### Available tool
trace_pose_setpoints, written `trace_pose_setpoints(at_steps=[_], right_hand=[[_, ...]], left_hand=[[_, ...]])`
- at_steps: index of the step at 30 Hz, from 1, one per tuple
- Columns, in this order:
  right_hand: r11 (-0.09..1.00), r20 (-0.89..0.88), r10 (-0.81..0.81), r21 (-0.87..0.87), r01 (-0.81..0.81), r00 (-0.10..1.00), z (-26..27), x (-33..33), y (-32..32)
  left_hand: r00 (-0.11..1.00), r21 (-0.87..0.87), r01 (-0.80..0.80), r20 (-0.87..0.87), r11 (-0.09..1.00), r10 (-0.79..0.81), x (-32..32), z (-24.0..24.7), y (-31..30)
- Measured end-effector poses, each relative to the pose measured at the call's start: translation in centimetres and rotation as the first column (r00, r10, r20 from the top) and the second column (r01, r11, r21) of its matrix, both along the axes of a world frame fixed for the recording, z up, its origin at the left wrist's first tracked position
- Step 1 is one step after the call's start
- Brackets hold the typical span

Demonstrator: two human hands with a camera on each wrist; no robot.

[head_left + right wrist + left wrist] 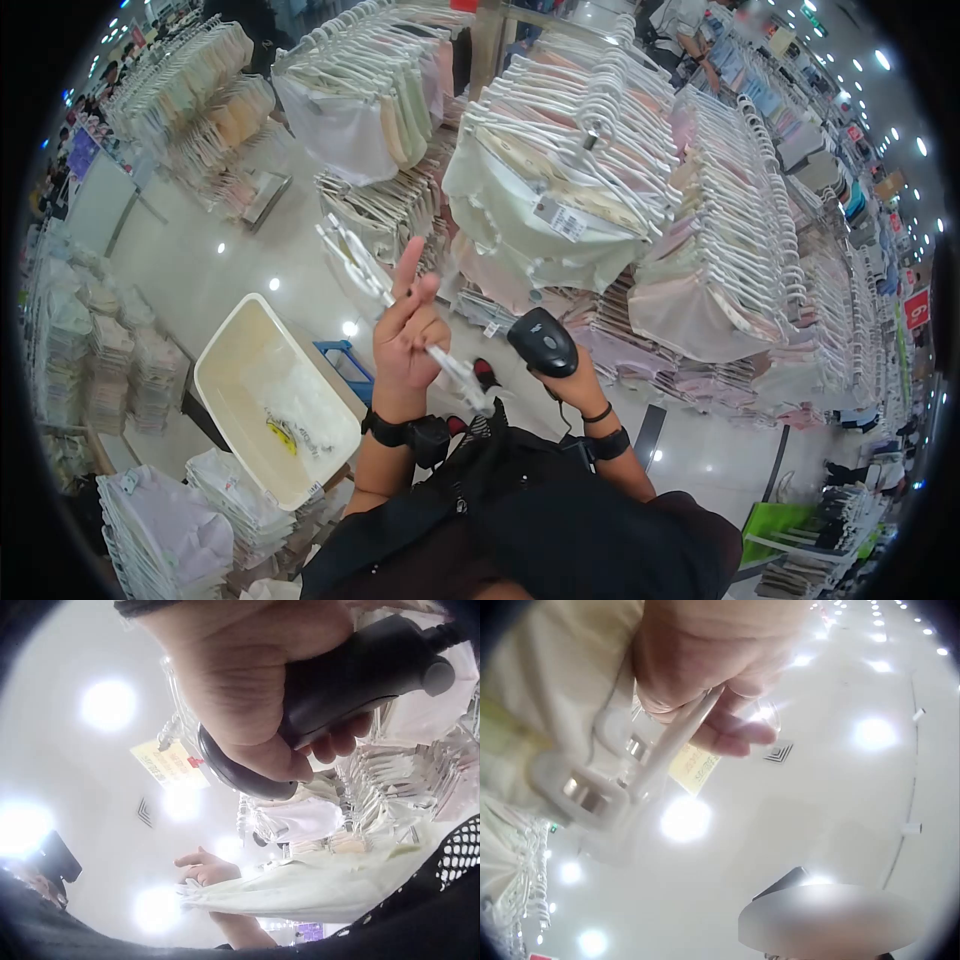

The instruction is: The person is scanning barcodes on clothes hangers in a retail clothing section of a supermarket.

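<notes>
Sitting low at the left, an open bin (pixel 240 340) stays within reach; the left grip (pixel 408 335) curls round a white hanger (pixel 460 375), forefinger sticking up, lifting it level with the scanner (pixel 542 342), likely for easy reading; the right grip (pixel 572 385) wraps the scanner's handle, head seemingly aimed at the tagged clothes (pixel 520 230) hanging beyond.

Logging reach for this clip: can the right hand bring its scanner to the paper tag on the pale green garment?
Probably yes. The right hand grips the scanner below the tag, which hangs outside the pale green garment; nothing lies between, and the left hand holds its hanger aside.
</notes>
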State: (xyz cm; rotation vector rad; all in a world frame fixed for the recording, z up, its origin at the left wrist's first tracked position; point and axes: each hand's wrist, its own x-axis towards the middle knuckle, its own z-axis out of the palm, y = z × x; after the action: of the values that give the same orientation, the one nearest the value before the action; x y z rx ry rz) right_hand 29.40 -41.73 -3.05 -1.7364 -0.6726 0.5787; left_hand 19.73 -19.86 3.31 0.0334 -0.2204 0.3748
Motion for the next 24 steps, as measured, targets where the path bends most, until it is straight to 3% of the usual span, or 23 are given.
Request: trace_pose_setpoints(at_steps=[1, 2, 3, 5, 14, 18, 21, 24], right_hand=[[1.000, 0.044, -0.002, -0.006, 0.002, 0.999, 0.1, 0.0, -0.9], [0.998, 0.033, -0.032, 0.056, 0.030, 0.999, 0.3, -0.2, -1.5], [0.998, 0.033, -0.021, 0.059, 0.019, 0.999, 0.4, 0.0, -2.2], [0.998, 0.057, -0.040, 0.056, 0.037, 0.998, 0.6, 0.4, -3.4], [0.995, 0.123, -0.073, 0.074, 0.064, 0.990, 1.4, 4.4, -9.4], [0.997, 0.040, -0.075, 0.019, 0.075, 0.996, 1.4, 5.6, -11.6], [0.994, 0.162, -0.068, 0.093, 0.053, 0.984, 1.3, 6.6, -12.2], [0.997, 0.130, -0.021, 0.075, 0.011, 0.991, 0.8, 7.5, -13.1]], left_hand=[[0.998, -0.050, -0.006, -0.056, 0.999, 0.003, 0.3, 0.4, -0.8], [0.985, 0.029, 0.040, 0.166, 0.999, -0.044, 1.0, -0.1, -1.2], [0.986, 0.033, 0.029, 0.166, 0.999, -0.034, 1.5, 0.6, -2.0], [1.000, -0.018, 0.003, 0.008, 1.000, -0.002, 2.4, 2.3, -3.7], [0.990, 0.183, -0.125, -0.040, 0.975, 0.135, 10.5, 2.3, -6.1], [0.982, 0.186, -0.165, -0.057, 0.969, 0.178, 13.3, 2.2, -6.4], [0.982, 0.200, -0.178, -0.033, 0.964, 0.188, 14.4, 2.5, -6.7], [0.970, 0.216, -0.220, -0.054, 0.951, 0.236, 14.8, 3.2, -7.2]])
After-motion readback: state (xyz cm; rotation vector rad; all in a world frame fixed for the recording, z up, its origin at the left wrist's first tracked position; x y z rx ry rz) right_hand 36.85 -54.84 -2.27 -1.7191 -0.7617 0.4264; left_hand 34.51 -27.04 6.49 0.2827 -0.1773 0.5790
